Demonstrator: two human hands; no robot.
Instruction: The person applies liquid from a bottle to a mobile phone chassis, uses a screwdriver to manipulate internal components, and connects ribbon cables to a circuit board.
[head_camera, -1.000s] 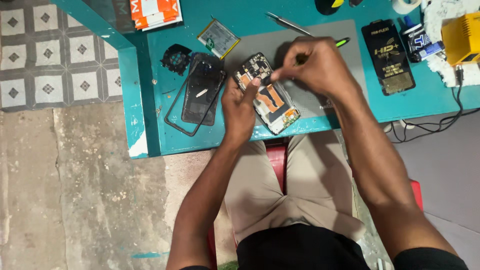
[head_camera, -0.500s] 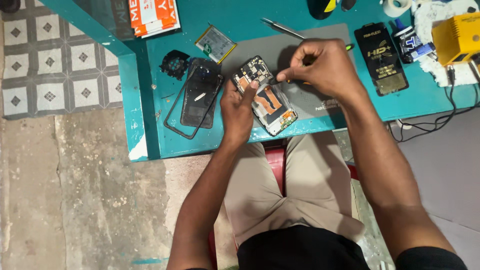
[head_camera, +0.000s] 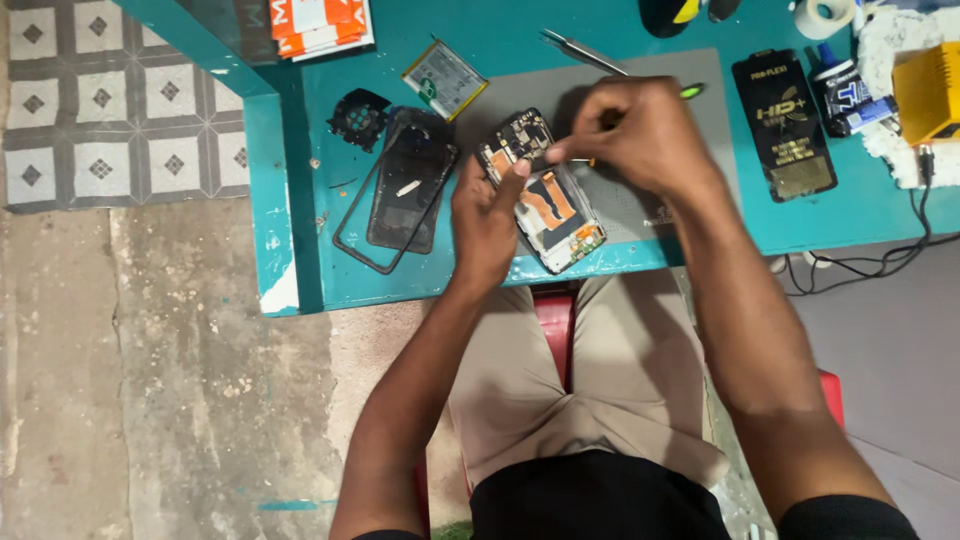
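We see an opened smartphone with bare circuit board and orange inner parts (head_camera: 545, 195) lying tilted on a grey work mat (head_camera: 650, 200) near the front edge of the teal painted desk (head_camera: 500, 50). Our left hand (head_camera: 487, 222) rests on the phone's side at about 8 o'clock, fingers half curled, forefinger tip on the frame; its grip closes on nothing. Our right hand (head_camera: 640, 135), at 2 o'clock from the phone, has its grip pinched on something thin over the board, too small to tell. At 9 o'clock from the phone lies a black plastic back cover (head_camera: 412, 180), at 11 o'clock a flat silver battery (head_camera: 445, 78), at 3 o'clock a black screen-protector packet (head_camera: 782, 125).
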